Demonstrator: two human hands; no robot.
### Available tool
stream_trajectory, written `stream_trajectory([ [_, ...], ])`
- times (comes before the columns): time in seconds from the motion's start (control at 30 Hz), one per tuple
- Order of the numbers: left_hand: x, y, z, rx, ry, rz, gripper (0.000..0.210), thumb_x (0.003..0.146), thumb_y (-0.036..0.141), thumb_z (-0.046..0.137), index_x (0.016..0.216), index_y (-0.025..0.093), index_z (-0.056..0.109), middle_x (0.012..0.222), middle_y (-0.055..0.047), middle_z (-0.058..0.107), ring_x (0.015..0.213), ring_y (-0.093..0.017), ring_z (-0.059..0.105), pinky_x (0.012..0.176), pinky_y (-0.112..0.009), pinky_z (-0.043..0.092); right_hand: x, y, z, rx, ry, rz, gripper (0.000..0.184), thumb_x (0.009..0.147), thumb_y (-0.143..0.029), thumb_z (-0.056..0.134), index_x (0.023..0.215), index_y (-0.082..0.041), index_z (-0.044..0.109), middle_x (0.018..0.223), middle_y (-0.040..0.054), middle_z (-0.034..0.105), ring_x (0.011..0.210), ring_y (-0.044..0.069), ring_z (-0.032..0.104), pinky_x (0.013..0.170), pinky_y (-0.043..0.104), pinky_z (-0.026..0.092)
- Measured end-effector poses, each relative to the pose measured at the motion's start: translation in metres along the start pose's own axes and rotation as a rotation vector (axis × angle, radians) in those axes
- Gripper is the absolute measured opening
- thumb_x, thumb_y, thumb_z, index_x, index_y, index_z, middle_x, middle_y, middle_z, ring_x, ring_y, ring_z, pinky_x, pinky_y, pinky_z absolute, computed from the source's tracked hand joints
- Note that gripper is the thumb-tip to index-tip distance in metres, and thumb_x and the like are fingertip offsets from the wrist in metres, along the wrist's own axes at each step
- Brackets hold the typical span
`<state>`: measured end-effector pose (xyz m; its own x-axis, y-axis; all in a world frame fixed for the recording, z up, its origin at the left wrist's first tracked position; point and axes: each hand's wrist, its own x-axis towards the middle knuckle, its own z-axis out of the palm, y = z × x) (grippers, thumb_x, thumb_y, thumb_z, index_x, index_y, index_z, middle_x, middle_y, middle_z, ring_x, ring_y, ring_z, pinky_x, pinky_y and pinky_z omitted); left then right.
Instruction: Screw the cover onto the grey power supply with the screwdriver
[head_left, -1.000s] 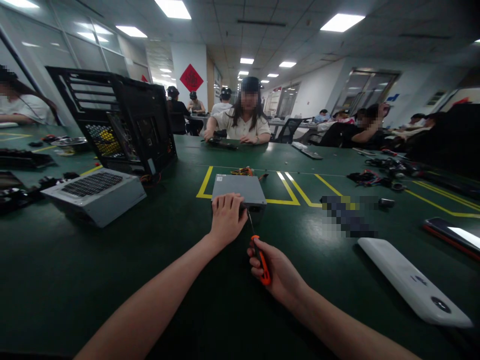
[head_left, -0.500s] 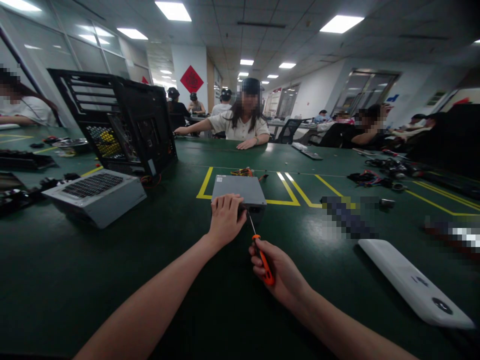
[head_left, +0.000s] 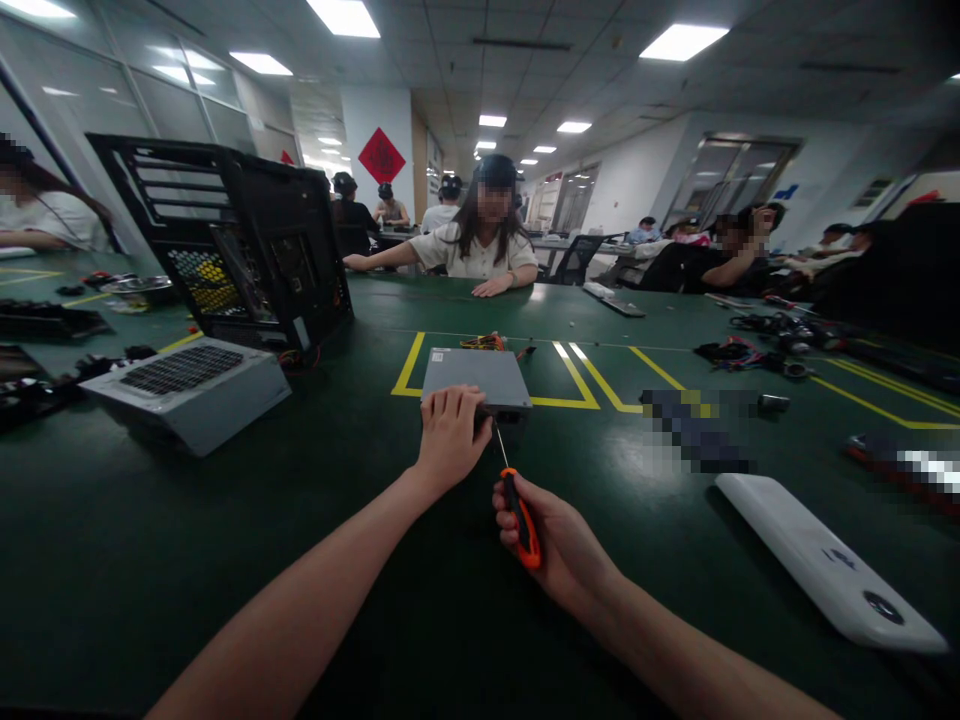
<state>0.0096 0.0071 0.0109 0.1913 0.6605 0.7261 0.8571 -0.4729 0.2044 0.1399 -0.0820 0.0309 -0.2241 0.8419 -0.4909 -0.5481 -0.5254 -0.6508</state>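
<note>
A grey computer power supply (head_left: pixel 487 372) lies on the green table in front of me, its bundled coloured cables (head_left: pixel 484 342) behind it. My left hand (head_left: pixel 450 430) rests over its near left edge, fingers on the top cover and thumb bent down at the near face. In my right hand (head_left: pixel 551 530) is a screwdriver (head_left: pixel 523 525) with an orange and black handle, its fingers wrapped round the grip. The thin shaft points up and away to the near face, beside my left thumb. Where the tip touches is too dark to tell.
To the left stand a second power supply (head_left: pixel 187 390) and an open black computer case (head_left: pixel 240 240). A white oblong device (head_left: pixel 825 560) lies at the right, with tangled cables (head_left: pixel 739 355) farther back. Across the table sits a person (head_left: pixel 480 240) with one arm on the tabletop.
The screwdriver's handle has turned in my right hand, showing more of its black side, and has shifted slightly left. My left hand keeps its place on the power supply.
</note>
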Motion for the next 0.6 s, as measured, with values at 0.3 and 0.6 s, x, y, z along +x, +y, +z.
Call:
stream_trajectory([
  [0.3, 0.0002, -0.0004, 0.0013, -0.009, -0.002, -0.003, 0.023, 0.080, 0.025, 0.051, 0.102, 0.020, 0.049, 0.111, -0.008, 0.054, 0.106, -0.023, 0.045, 0.091, -0.040, 0.029, 0.0035, 0.0021, -0.0024, -0.034, 0.012, -0.043, 0.011, 0.082, -0.022, 0.051, 0.076, -0.013, 0.052, 0.065, 0.0005, 0.052, 0.047, 0.004, 0.043, 0.038, 0.013, 0.031],
  [0.6, 0.0001, 0.0002, 0.0004, 0.002, -0.009, -0.010, 0.023, 0.079, 0.025, 0.052, 0.102, 0.020, 0.049, 0.112, -0.007, 0.054, 0.106, -0.023, 0.045, 0.092, -0.040, 0.028, 0.0026, 0.0015, -0.0013, -0.030, 0.024, 0.020, 0.016, 0.085, -0.026, 0.046, 0.082, -0.013, 0.054, 0.062, 0.0005, 0.051, 0.045, 0.005, 0.044, 0.039, 0.014, 0.034],
])
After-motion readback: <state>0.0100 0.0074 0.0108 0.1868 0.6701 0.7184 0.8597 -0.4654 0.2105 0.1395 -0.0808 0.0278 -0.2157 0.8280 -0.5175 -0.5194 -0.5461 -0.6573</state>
